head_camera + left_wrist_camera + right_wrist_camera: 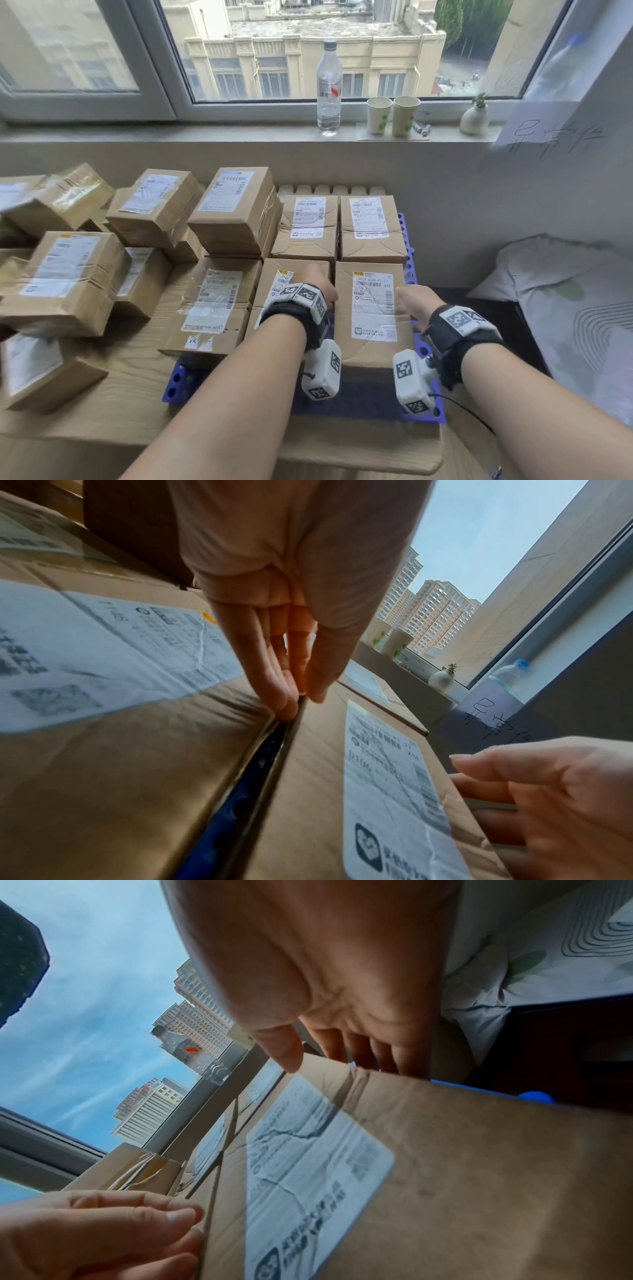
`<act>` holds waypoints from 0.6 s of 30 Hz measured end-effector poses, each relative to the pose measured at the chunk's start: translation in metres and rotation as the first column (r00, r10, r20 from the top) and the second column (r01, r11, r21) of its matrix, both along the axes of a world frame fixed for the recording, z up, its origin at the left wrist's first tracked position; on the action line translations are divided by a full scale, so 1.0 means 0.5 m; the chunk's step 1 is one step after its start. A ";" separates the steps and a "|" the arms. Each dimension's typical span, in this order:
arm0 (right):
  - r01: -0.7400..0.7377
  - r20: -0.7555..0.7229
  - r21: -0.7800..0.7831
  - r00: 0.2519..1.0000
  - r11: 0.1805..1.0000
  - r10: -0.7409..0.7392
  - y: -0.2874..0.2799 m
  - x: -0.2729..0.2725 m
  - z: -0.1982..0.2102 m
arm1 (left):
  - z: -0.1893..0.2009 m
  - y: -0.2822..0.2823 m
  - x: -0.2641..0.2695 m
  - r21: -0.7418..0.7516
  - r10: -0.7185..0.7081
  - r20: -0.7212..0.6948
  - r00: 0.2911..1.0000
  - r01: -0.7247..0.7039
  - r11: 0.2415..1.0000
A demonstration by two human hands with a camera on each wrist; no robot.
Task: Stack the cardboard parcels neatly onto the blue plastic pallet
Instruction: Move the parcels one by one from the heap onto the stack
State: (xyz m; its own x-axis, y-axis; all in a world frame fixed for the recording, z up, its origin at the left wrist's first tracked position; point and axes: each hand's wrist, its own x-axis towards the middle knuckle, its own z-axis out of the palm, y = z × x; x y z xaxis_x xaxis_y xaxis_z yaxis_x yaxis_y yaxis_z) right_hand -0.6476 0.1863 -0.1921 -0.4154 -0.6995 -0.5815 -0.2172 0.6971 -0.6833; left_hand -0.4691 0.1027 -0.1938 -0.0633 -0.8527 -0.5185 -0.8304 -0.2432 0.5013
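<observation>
Now I see both my hands on the near-right parcel [373,308], which sits on the blue pallet [346,401] at its near right, just beside the near-left parcel [274,294] with a narrow gap between them; my left hand [317,286] has its fingers [274,674] straight and pressed together, their tips dipping into that gap against the parcel's left edge, the thumb lying on its top; my right hand [416,301] has its fingers [363,1053] extended and slightly spread down the parcel's right side, thumb tip resting on the top near the label; neither hand curls round the box, so I read them as flat against its two sides. Two more parcels [339,226] stand on the far half of the pallet, side by side and touching. On the held parcel's white label I can read "902A 0106-P1 27", "XSI" and "D106"; the neighbour's label shows "T148" in the left wrist view. A paper sheet [548,137] at the far right carries handwritten Chinese characters. Loose parcels [147,205] lie heaped on the wooden table [130,370] to the left.
</observation>
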 end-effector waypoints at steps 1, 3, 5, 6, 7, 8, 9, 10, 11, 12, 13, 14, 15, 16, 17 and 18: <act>-0.008 -0.056 -0.023 0.998 1.000 0.007 -0.004 0.003 0.009 | 0.000 -0.005 0.007 -0.003 -0.009 -0.028 1.000 0.009 1.000; 0.010 -0.143 -0.071 0.990 0.997 -0.021 -0.015 0.008 0.023 | 0.020 -0.005 0.022 -0.005 0.008 -0.081 0.997 -0.008 1.000; 0.014 -0.236 -0.126 0.971 0.992 -0.044 -0.028 0.012 0.038 | 0.050 -0.005 0.042 0.001 0.049 -0.119 0.992 -0.049 0.999; 0.026 -0.252 -0.150 0.966 0.988 -0.064 -0.033 0.019 0.052 | 0.069 -0.002 0.053 0.007 0.062 -0.143 0.988 -0.062 0.998; 0.033 -0.257 -0.162 0.963 0.986 -0.074 -0.034 0.031 0.071 | 0.084 -0.001 0.064 0.001 0.063 -0.164 0.984 -0.064 0.998; 0.042 -0.246 -0.174 0.966 0.984 -0.085 -0.036 0.046 0.089 | 0.102 0.002 0.078 -0.001 0.067 -0.192 0.979 -0.069 0.998; 0.052 -0.233 -0.201 0.967 0.978 -0.099 -0.037 0.065 0.108 | 0.115 0.002 0.093 -0.014 0.067 -0.219 0.973 -0.072 0.997; 0.043 -0.221 -0.216 0.971 0.975 -0.092 -0.040 0.086 0.121 | 0.130 0.005 0.111 -0.024 0.068 -0.236 0.969 -0.075 0.997; 0.021 -0.211 -0.218 0.975 0.976 -0.068 -0.044 0.107 0.132 | 0.143 0.006 0.129 -0.043 0.057 -0.246 0.968 -0.070 0.997; -0.003 -0.205 -0.226 0.978 0.974 -0.044 -0.048 0.130 0.139 | 0.155 0.009 0.149 -0.057 0.050 -0.251 0.967 -0.066 0.996; -0.023 -0.192 -0.234 0.981 0.972 -0.023 -0.051 0.158 0.148 | 0.163 0.010 0.171 -0.075 0.043 -0.255 0.966 -0.065 0.995; -0.039 -0.182 -0.247 0.983 0.968 -0.007 -0.055 0.186 0.154 | 0.172 0.013 0.195 -0.086 0.043 -0.258 0.965 -0.067 0.994; -0.057 -0.183 -0.255 0.983 0.965 0.009 -0.060 0.215 0.159 | 0.181 0.016 0.222 -0.098 0.043 -0.258 0.965 -0.070 0.993; -0.078 -0.185 -0.261 0.982 0.962 0.030 -0.064 0.246 0.164 | 0.191 0.020 0.252 -0.100 0.048 -0.257 0.965 -0.076 0.992; -0.101 -0.175 -0.261 0.983 0.960 0.056 -0.067 0.279 0.171 | 0.198 0.021 0.282 -0.103 0.050 -0.261 0.964 -0.079 0.992; -0.124 -0.163 -0.265 0.983 0.956 0.082 -0.072 0.310 0.176 | 0.205 0.021 0.313 -0.101 0.055 -0.268 0.962 -0.085 0.991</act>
